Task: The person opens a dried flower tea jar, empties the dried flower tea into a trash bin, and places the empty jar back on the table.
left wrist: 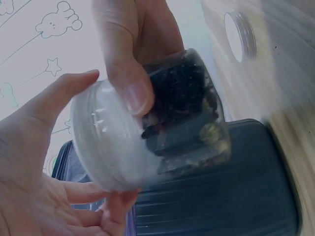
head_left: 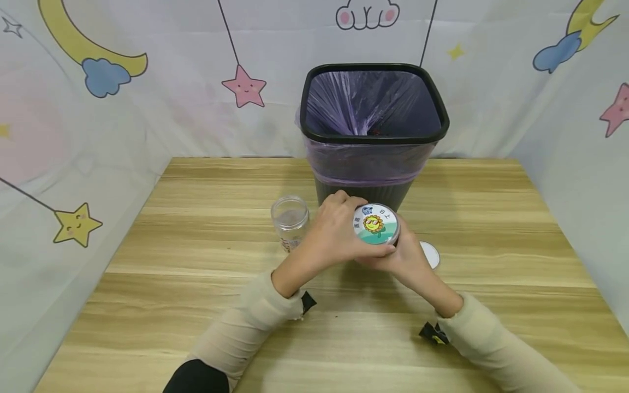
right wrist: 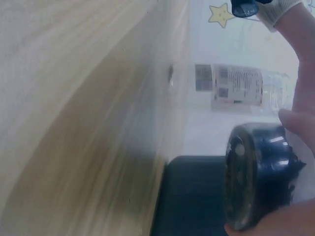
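A clear jar (left wrist: 189, 110) with dark contents and some lighter bits at its base is held up in front of the bin by both hands. Its lid (head_left: 375, 224) has a sunflower picture and faces up toward the head camera. My left hand (head_left: 334, 226) grips round the lid's rim, thumb on one side and fingers on the other. My right hand (head_left: 403, 254) holds the jar's body lower down, its thumb lying along the side in the left wrist view. Part of the right hand is hidden behind the lid in the head view.
A dark bin (head_left: 366, 191) with a purple liner (head_left: 339, 98) stands behind the hands. Left of the hands stands an open clear jar (head_left: 290, 218) with a printed label (right wrist: 238, 84). A white round lid (head_left: 430, 254) lies on the wooden table (head_left: 226, 284) to the right.
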Action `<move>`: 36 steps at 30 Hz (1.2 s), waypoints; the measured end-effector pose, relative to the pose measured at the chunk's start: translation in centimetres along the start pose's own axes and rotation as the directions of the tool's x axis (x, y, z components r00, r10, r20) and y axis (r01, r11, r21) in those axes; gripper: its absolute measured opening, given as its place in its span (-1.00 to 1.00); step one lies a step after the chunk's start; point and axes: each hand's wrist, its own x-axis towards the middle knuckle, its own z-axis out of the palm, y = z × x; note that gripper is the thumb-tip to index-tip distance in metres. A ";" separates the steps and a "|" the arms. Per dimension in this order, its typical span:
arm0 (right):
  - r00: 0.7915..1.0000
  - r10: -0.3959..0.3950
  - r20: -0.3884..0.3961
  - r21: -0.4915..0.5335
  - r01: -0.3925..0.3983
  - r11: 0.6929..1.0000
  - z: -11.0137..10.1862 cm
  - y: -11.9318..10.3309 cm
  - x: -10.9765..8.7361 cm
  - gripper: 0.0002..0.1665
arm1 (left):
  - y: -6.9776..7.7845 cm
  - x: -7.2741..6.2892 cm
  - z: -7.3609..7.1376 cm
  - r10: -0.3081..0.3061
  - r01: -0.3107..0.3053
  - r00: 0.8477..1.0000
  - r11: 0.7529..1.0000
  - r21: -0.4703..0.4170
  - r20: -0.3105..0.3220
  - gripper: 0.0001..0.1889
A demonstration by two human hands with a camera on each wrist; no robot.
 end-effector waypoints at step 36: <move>0.990 -0.031 0.141 0.137 0.012 0.991 -0.8 -0.3 -0.1 0.08 | 0.6 0.2 -0.3 0.011 -0.014 0.996 0.999 0.037 0.086 -0.13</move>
